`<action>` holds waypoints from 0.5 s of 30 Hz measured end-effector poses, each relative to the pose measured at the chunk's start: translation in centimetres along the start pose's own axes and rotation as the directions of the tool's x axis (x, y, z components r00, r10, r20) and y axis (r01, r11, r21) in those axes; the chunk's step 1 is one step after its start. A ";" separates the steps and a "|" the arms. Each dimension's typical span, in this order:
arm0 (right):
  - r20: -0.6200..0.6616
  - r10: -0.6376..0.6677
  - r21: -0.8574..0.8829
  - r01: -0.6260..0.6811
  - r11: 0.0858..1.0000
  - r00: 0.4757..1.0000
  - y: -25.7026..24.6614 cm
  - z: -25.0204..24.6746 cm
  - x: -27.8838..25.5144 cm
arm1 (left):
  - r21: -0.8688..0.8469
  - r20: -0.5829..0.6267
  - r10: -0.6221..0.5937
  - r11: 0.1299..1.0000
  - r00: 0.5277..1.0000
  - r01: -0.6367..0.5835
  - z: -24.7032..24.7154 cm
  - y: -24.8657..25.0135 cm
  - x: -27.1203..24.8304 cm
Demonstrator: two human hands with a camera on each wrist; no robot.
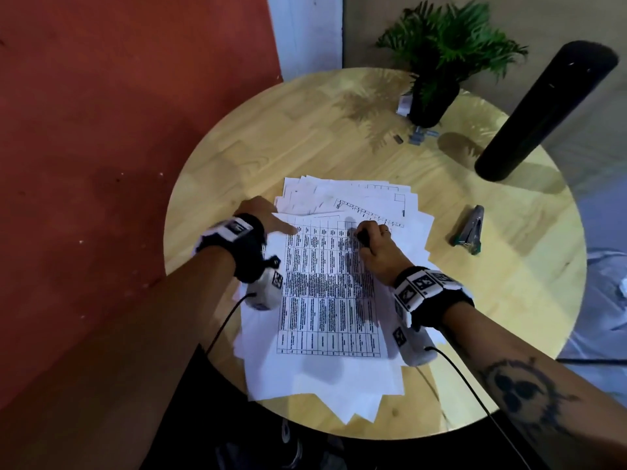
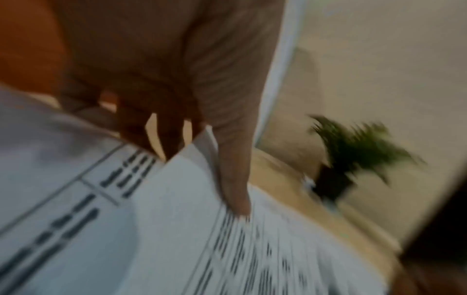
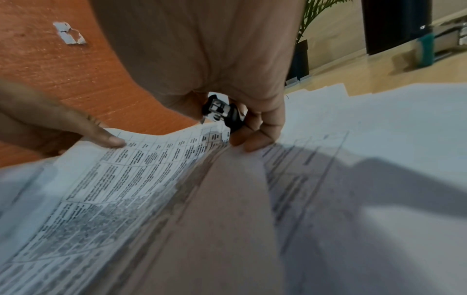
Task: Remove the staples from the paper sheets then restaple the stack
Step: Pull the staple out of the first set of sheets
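A loose pile of sheets (image 1: 325, 300) lies fanned on the near half of a round wooden table (image 1: 237, 157), a printed grid page on top. The right hand (image 1: 376, 245) rests on the far right part of that top page, fingers curled round a small black staple remover (image 3: 223, 111) whose tip meets the page's far edge. The left hand (image 1: 268, 215) lies at the far left corner of the same page, fingers straight, thumb tip (image 3: 111, 140) pressing the paper down. A stapler (image 1: 470, 230) lies on the table right of the pile, well apart. Beyond the pile stand a black cylinder (image 1: 543, 113) and a potted plant (image 1: 441, 62), with small staple strips (image 1: 419, 135) just beside the pot.
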State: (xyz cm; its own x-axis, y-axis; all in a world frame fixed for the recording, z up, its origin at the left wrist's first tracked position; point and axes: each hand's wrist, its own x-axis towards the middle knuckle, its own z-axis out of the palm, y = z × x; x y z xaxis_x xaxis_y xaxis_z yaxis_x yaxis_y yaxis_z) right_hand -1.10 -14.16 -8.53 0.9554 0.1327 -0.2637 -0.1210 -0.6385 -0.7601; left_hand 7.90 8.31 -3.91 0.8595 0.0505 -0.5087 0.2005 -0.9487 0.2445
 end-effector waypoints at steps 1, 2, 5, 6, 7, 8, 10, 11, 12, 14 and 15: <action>-0.008 0.009 0.003 -0.009 1.000 1.000 0.0 0.0 0.0 | -0.046 0.068 -0.025 0.999 0.997 0.028 -0.3 -0.4 0.2; -0.017 0.016 -0.002 -0.016 1.000 1.000 0.0 0.1 0.1 | -0.061 0.109 -0.023 0.998 0.994 0.030 -0.5 -0.6 0.3; -0.030 0.027 0.000 -0.027 1.000 0.999 -0.6 0.1 0.0 | -0.103 0.106 0.078 0.992 0.991 -0.067 -0.9 -0.6 -0.3; -0.042 0.037 0.032 -0.036 0.999 0.998 -0.7 0.1 0.1 | -0.131 0.075 0.121 0.985 0.990 -0.110 -1.0 -0.6 -0.6; -0.062 0.055 0.092 -0.050 0.995 0.997 -1.0 -0.2 0.1 | -0.170 0.025 0.173 0.971 0.985 -0.167 -1.1 -0.6 -0.9; -0.074 0.087 0.172 -0.073 0.982 0.993 -1.2 -0.6 0.2 | -0.221 -0.035 0.225 0.949 0.974 -0.227 -1.3 -0.5 -1.2; -0.093 0.190 0.373 -0.142 0.917 0.977 -1.9 -1.9 0.0 | -0.312 -0.160 0.328 0.878 0.931 -0.364 -2.5 -0.3 -2.4; -0.091 0.240 0.466 -0.172 0.868 0.966 -1.9 -2.6 -0.3 | -0.323 -0.209 0.382 0.842 0.900 -0.432 -3.2 -0.1 -3.1; -0.110 0.267 0.539 -0.168 0.826 0.958 -2.2 -3.5 -0.8 | -0.325 -0.237 0.435 0.807 0.869 -0.493 -4.3 0.2 -3.8; -0.200 0.256 0.629 -0.076 0.773 0.946 -3.2 -5.1 -2.4 | -0.356 -0.274 0.516 0.729 0.811 -0.584 -6.4 1.0 -5.2; -0.254 0.239 0.652 -0.016 0.758 0.937 -3.8 -6.1 -3.3 | -0.387 -0.298 0.538 0.687 0.789 -0.615 -7.8 1.6 -6.2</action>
State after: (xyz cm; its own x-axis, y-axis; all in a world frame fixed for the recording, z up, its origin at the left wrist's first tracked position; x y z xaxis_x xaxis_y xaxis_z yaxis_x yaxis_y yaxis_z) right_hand -2.13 -16.82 -1.17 0.9350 -0.2206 -0.2777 -0.2829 0.0086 -0.9591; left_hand 6.59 8.93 6.04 0.9257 -0.3774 -0.0239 -0.2087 -0.5626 0.7999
